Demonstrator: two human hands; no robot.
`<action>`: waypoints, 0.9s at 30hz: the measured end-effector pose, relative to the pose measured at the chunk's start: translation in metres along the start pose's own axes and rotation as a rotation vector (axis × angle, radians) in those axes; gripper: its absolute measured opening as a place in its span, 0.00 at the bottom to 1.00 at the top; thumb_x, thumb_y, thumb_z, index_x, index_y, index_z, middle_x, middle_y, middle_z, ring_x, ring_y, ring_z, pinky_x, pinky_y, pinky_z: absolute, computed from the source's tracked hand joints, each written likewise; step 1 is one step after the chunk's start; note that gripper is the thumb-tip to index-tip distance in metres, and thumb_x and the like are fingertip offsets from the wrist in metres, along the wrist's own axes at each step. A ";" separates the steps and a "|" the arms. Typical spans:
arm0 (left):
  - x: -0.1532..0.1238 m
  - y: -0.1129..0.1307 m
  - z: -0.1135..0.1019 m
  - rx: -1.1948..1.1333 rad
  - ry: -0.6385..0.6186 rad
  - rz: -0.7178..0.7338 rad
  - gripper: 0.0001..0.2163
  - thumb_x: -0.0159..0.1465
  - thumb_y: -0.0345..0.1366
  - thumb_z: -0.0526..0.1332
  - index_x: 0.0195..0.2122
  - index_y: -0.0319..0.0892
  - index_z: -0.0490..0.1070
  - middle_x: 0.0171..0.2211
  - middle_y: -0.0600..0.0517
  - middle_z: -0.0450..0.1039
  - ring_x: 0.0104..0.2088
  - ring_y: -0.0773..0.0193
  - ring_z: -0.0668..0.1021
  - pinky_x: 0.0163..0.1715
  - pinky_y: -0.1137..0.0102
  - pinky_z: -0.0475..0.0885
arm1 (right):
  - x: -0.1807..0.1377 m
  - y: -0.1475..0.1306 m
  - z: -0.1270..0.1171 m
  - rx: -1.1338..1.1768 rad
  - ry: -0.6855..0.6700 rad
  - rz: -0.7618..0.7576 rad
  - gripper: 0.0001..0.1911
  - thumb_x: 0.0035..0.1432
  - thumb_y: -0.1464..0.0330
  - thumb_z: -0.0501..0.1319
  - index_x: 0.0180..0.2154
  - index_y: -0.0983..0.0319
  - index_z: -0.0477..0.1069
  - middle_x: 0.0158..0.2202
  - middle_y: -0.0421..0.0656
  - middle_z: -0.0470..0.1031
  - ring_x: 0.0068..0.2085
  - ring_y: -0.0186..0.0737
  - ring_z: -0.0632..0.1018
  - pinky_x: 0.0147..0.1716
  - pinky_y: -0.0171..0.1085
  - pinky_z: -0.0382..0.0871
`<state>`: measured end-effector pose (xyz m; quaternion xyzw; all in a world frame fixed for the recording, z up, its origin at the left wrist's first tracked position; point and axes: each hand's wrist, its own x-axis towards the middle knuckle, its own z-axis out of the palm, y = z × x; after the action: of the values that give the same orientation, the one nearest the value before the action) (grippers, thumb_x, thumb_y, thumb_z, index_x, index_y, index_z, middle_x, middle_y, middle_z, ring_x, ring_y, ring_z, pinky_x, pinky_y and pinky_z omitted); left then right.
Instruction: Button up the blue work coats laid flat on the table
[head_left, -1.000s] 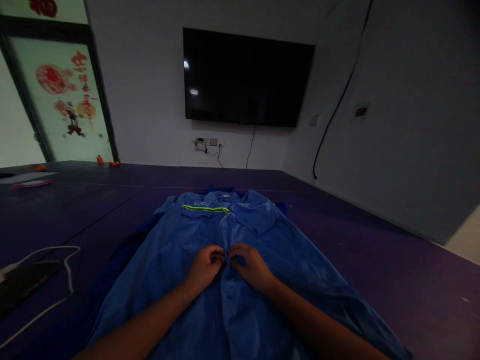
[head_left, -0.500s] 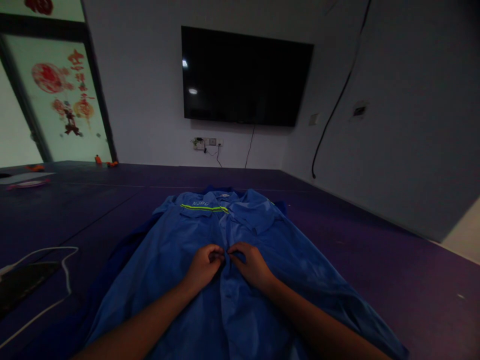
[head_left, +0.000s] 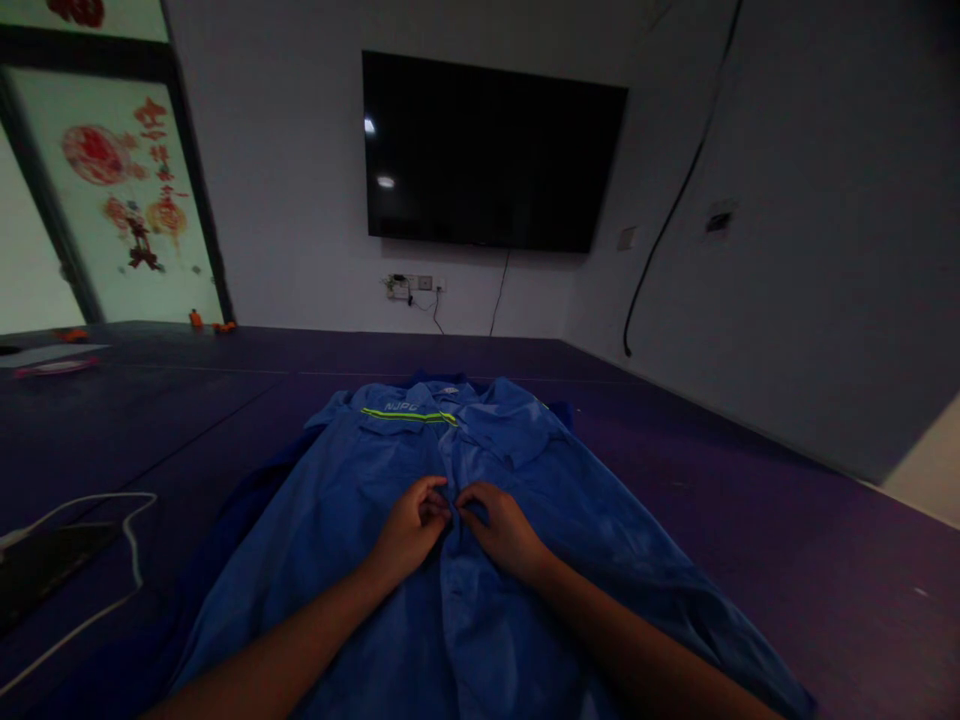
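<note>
A blue work shirt with a yellow-green chest stripe lies spread out in front of me, its collar pointing away. Both hands meet at its front placket, about halfway down. My left hand is closed at the left side of the placket, fingertips and thumb on the cloth edge. From the right, my right hand pinches the placket between thumb and fingers. My fingertips hide whatever small part of the placket lies between them. Darker blue cloth shows from beneath the shirt.
The shirt rests on a purple floor surface. At the left lie a dark flat object and a white cable. Small orange items sit by the glass door. A television hangs on the far wall.
My left index finger has lifted and straightened slightly over the placket. My right hand and the shirt look almost the same.
</note>
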<state>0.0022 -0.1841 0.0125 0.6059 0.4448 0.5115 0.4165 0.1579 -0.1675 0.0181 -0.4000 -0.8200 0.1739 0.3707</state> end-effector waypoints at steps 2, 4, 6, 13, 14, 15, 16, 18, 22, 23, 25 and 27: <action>-0.001 0.002 0.000 -0.001 -0.024 0.000 0.18 0.50 0.27 0.57 0.44 0.40 0.64 0.31 0.53 0.69 0.30 0.67 0.73 0.33 0.71 0.69 | 0.001 0.001 0.000 -0.006 0.001 -0.014 0.07 0.51 0.77 0.55 0.31 0.62 0.69 0.34 0.44 0.74 0.38 0.38 0.74 0.41 0.37 0.65; -0.001 0.004 0.000 0.003 -0.043 -0.003 0.18 0.51 0.27 0.57 0.45 0.40 0.64 0.30 0.53 0.68 0.31 0.67 0.73 0.33 0.72 0.69 | 0.001 0.002 0.000 -0.015 0.007 -0.025 0.08 0.49 0.78 0.56 0.30 0.62 0.69 0.35 0.43 0.73 0.40 0.38 0.73 0.42 0.37 0.64; -0.001 0.006 0.000 0.013 -0.052 -0.006 0.18 0.52 0.27 0.57 0.45 0.40 0.64 0.30 0.53 0.69 0.31 0.67 0.73 0.33 0.73 0.68 | 0.002 0.004 0.001 -0.032 0.010 -0.027 0.08 0.47 0.78 0.57 0.30 0.61 0.69 0.36 0.43 0.73 0.42 0.39 0.72 0.44 0.38 0.64; -0.002 0.007 0.002 0.107 -0.014 0.002 0.16 0.53 0.26 0.56 0.44 0.40 0.66 0.29 0.52 0.72 0.33 0.65 0.75 0.35 0.72 0.69 | 0.005 0.009 0.005 -0.087 -0.005 -0.030 0.07 0.46 0.77 0.59 0.30 0.61 0.70 0.39 0.44 0.72 0.45 0.40 0.71 0.46 0.39 0.62; -0.002 0.007 0.002 0.130 -0.007 0.009 0.15 0.53 0.26 0.56 0.43 0.40 0.66 0.29 0.52 0.72 0.33 0.65 0.75 0.35 0.71 0.69 | 0.005 0.009 0.005 -0.090 -0.007 -0.031 0.07 0.46 0.77 0.59 0.30 0.61 0.69 0.39 0.44 0.72 0.45 0.40 0.71 0.45 0.39 0.62; -0.003 0.008 0.003 0.160 0.004 0.020 0.15 0.53 0.26 0.56 0.43 0.39 0.67 0.30 0.51 0.72 0.33 0.65 0.75 0.35 0.71 0.70 | 0.005 0.009 0.005 -0.091 -0.009 -0.033 0.07 0.47 0.77 0.59 0.30 0.61 0.69 0.39 0.44 0.72 0.44 0.40 0.71 0.45 0.39 0.62; -0.004 0.008 0.003 0.199 0.018 0.036 0.15 0.53 0.27 0.56 0.42 0.39 0.67 0.31 0.51 0.73 0.32 0.65 0.75 0.35 0.71 0.70 | 0.006 0.008 0.005 -0.091 -0.013 -0.034 0.07 0.47 0.76 0.59 0.30 0.61 0.69 0.38 0.43 0.72 0.44 0.40 0.71 0.45 0.39 0.62; -0.007 0.011 0.003 0.296 0.049 0.093 0.14 0.53 0.27 0.57 0.41 0.40 0.69 0.33 0.50 0.73 0.32 0.65 0.75 0.36 0.70 0.70 | 0.006 0.008 0.005 -0.091 -0.022 -0.034 0.07 0.47 0.76 0.58 0.30 0.61 0.69 0.37 0.43 0.72 0.43 0.39 0.71 0.44 0.39 0.62; -0.013 0.020 0.002 0.472 0.087 0.278 0.10 0.54 0.28 0.56 0.37 0.41 0.71 0.39 0.48 0.72 0.38 0.62 0.74 0.40 0.68 0.69 | 0.006 0.008 0.004 -0.092 -0.042 -0.032 0.06 0.47 0.76 0.58 0.30 0.61 0.69 0.35 0.43 0.72 0.42 0.40 0.71 0.44 0.39 0.63; -0.014 0.022 0.002 0.500 0.079 0.311 0.10 0.55 0.29 0.56 0.37 0.42 0.71 0.39 0.48 0.72 0.40 0.61 0.73 0.41 0.67 0.68 | 0.006 0.009 0.004 -0.094 -0.044 -0.032 0.07 0.47 0.76 0.58 0.30 0.62 0.69 0.35 0.43 0.72 0.42 0.40 0.71 0.44 0.39 0.63; -0.016 0.023 0.002 0.539 0.051 0.336 0.10 0.56 0.30 0.55 0.37 0.42 0.72 0.39 0.48 0.72 0.42 0.60 0.73 0.44 0.66 0.67 | 0.006 0.009 0.005 -0.100 -0.046 -0.036 0.07 0.47 0.77 0.58 0.30 0.62 0.69 0.36 0.44 0.72 0.42 0.40 0.71 0.44 0.39 0.63; -0.016 0.021 0.003 0.569 0.027 0.325 0.11 0.56 0.30 0.55 0.39 0.42 0.71 0.38 0.48 0.73 0.41 0.60 0.73 0.45 0.66 0.67 | 0.005 0.008 0.004 -0.104 -0.045 -0.041 0.08 0.47 0.77 0.57 0.31 0.62 0.70 0.37 0.44 0.72 0.42 0.40 0.71 0.44 0.39 0.62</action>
<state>0.0059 -0.2055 0.0286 0.7542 0.4727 0.4345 0.1374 0.1571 -0.1582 0.0132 -0.3979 -0.8440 0.1323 0.3345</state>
